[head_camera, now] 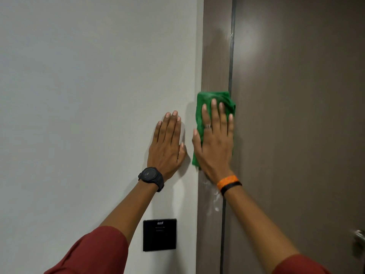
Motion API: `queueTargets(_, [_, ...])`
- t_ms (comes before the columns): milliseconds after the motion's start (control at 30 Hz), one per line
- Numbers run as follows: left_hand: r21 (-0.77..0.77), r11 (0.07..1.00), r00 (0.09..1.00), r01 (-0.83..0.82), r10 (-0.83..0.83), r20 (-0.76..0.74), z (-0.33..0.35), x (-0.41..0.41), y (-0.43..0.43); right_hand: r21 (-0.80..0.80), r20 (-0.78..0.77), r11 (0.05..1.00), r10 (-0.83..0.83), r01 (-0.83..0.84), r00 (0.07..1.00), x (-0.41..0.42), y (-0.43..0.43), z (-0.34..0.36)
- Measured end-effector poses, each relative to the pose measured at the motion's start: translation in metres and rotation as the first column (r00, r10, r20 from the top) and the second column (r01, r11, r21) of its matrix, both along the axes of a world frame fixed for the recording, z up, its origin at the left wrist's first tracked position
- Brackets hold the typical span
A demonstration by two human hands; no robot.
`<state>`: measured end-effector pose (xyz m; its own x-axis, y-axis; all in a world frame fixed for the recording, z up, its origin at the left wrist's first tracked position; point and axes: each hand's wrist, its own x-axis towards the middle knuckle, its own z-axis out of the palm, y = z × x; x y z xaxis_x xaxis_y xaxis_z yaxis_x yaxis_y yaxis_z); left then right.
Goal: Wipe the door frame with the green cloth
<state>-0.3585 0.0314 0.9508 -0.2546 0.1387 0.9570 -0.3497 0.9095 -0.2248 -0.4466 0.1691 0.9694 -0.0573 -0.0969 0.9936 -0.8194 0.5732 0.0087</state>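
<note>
A brown door frame (215, 56) runs vertically between the white wall and the brown door. A folded green cloth (211, 96) lies flat against the frame at mid-height. My right hand (214, 143) presses on the cloth with fingers spread and pointing up, covering most of it. My left hand (167, 143) rests flat on the white wall just left of the frame, fingers together, holding nothing. Wet streaks show on the frame below my right wrist.
The white wall (88, 95) fills the left side. A black card panel (159, 234) is mounted on it below my left arm. The brown door (296, 115) is shut on the right, with a metal handle (358, 240) at its lower right edge.
</note>
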Motion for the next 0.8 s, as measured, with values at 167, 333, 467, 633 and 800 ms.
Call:
queueTargets(167, [0.024,1.0,0.999,0.002,-0.003,0.039,-0.022,0.0,0.002,0.015,-0.001,0.999,0.03,-0.03,1.0,-0.003,0.002,-0.049])
queueTargets(333, [0.03,1.0,0.998,-0.006,0.004,0.065,-0.023,0.004,0.002,-0.059,-0.029,0.997,0.049,-0.05,0.998,-0.007,-0.005,0.019])
queueTargets(467, [0.041,0.999,0.998,0.019,-0.022,0.063,-0.025,0.006,-0.001,-0.074,-0.029,0.996,0.043,-0.046,0.999,-0.008,-0.008,0.049])
queueTargets(633, [0.033,0.999,0.997,-0.006,0.004,0.076,-0.045,0.01,0.001,-0.031,0.018,0.999,0.043,-0.043,0.999,-0.002,-0.007,-0.007])
queueTargets(800, [0.065,0.998,0.991,-0.005,-0.003,0.132,-0.083,0.014,0.006,0.074,0.086,0.996,0.038,-0.044,0.996,0.002,0.0,-0.133])
